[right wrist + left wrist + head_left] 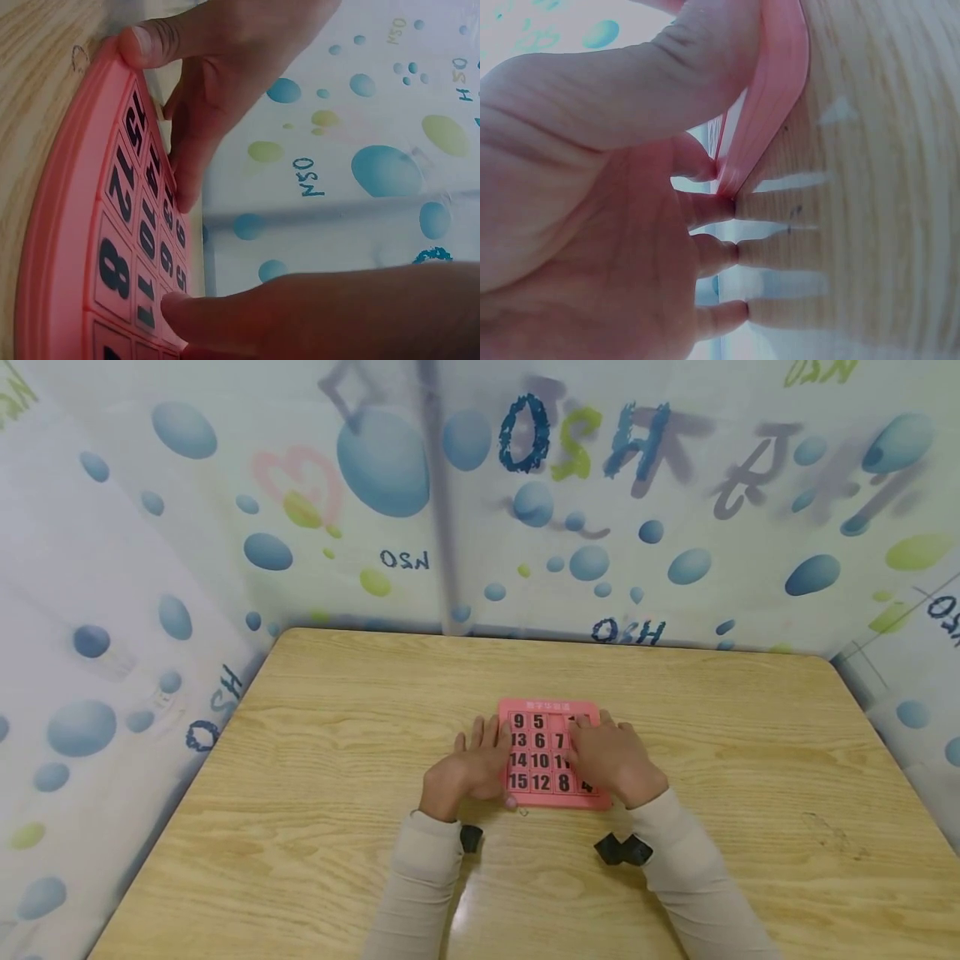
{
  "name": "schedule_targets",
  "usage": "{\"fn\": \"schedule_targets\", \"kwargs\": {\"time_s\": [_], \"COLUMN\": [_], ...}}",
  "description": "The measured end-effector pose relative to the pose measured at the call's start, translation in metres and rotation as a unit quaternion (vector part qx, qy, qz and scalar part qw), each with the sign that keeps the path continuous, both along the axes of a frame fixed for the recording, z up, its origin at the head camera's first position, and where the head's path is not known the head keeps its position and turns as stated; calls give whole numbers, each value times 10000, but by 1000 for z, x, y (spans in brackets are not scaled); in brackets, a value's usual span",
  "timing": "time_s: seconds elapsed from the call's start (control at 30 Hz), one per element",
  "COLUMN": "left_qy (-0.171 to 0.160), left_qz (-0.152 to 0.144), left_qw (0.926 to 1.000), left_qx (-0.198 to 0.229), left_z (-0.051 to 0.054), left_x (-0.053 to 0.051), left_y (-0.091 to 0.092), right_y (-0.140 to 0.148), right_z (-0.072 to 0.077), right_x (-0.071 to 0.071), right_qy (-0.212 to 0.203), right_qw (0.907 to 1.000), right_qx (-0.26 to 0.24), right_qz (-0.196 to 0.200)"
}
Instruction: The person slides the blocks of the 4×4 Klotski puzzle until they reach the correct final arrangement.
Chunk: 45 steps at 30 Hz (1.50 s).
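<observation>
We note pink plastic number puzzle point(540, 752), square tiles point(541, 782) "15 12 8"; left grip point(480, 768) spread against edge, right grip point(611, 756) relaxed atop.

Wall point(480, 556): bright, evenly lit in the head view; washed pale in the left wrist view.
Surface point(337, 718): white glare beside the left sleeve point(416, 885); glossy reflections, left wrist view.
Left hand point(622, 217): backlit, hazy, low contrast.
Right hand point(322, 313): dim against the wall.
Puzzle point(550, 751): numbers readable, slightly soft.
</observation>
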<state>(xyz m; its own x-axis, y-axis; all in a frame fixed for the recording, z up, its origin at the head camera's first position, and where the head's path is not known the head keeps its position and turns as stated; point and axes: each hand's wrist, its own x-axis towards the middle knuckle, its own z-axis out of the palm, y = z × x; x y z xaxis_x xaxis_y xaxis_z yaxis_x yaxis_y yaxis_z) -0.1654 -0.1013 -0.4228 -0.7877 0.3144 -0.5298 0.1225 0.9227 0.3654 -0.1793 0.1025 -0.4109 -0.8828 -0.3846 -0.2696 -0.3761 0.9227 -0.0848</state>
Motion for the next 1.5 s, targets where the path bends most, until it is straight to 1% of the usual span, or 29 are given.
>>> {"fn": "schedule_targets", "kwargs": {"time_s": [0.17, 0.53, 0.87, 1.23, 1.5], "left_qy": [-17, -22, 30, 8, -7], "left_qz": [1, 2, 50, 4, 9], "left_qw": [10000, 10000, 10000, 10000, 10000], "left_qx": [4, -31, -4, -45, -76], "left_z": [1, 2, 1, 0, 0], "left_x": [0, 0, -1, -1, 0], "left_y": [0, 1, 1, 1, 1], "right_y": [-6, -11, -14, -13, -9], "right_z": [-2, -7, -6, -6, -4], "right_x": [1, 2, 3, 4, 2], "right_qy": [159, 357, 331, 306, 89], "right_qw": [9999, 9993, 9993, 9989, 9990], "right_qx": [-47, -54, -13, -171, -269], "right_qz": [27, 127, 199, 299, 348]}}
